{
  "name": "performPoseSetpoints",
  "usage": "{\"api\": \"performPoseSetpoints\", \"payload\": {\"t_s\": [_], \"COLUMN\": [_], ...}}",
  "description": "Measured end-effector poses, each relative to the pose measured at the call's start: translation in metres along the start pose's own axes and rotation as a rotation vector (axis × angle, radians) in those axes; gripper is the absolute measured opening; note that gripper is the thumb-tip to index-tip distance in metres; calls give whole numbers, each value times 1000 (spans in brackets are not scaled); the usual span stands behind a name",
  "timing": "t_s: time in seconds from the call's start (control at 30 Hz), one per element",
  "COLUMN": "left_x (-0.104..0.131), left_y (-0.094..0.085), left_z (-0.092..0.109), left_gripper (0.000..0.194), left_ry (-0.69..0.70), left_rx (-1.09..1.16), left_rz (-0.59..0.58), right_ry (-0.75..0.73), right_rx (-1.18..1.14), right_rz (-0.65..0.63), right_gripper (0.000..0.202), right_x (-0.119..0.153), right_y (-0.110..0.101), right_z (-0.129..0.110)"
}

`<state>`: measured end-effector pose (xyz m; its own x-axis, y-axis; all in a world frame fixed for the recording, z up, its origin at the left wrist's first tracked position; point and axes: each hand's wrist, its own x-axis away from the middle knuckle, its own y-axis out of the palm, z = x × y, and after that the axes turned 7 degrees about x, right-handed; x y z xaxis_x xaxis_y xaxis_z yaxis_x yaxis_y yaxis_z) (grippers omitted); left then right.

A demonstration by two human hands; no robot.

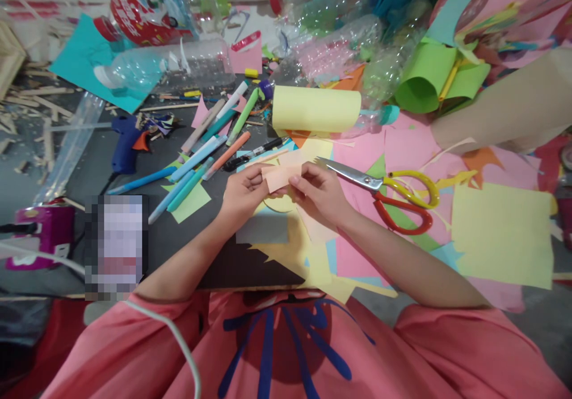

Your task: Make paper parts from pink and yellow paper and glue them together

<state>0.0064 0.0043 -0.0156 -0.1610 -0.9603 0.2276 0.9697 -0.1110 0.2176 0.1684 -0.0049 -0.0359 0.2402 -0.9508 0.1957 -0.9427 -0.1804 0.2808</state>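
Note:
A small piece of peach paper [285, 175] is held up between both hands over the middle of the table. My left hand [245, 192] is closed on its left end. Thumb and fingers of my right hand [320, 195] pinch its right end. Just right of my right hand lie scissors [379, 183] with one yellow and one red handle, their blades pointing left. Under the hands are scraps of yellow paper [297, 247] and a grey-blue paper rectangle [263, 227]. Several markers [226, 156] lie to the left of my left hand.
A blue glue gun [124, 149], a pixelated phone [120, 241] and a purple box [42, 235] with a cable are on the left. Clear plastic bottles [179, 62] and a yellow paper roll [316, 108] lie toward the back. Pink paper [357, 250], a yellow sheet [503, 232] and a cardboard tube [504, 104] are right.

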Motion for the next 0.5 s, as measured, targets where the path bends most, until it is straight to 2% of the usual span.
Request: {"api": "performPoseSetpoints", "payload": {"t_s": [0.17,0.4,0.5], "left_x": [1,-1,-2], "left_y": [-1,-1,-1], "left_z": [3,1,0], "left_gripper": [52,42,41], "left_ry": [11,-65,-70], "left_rx": [-33,-72,-63], "left_rz": [15,58,55], "right_ry": [-22,-36,-54], "right_rx": [8,68,21], "right_rz": [65,76,79], "right_gripper": [42,41,39], "right_x": [-1,1,1], "right_y": [0,0,1], "right_z": [-2,-2,-4]}}
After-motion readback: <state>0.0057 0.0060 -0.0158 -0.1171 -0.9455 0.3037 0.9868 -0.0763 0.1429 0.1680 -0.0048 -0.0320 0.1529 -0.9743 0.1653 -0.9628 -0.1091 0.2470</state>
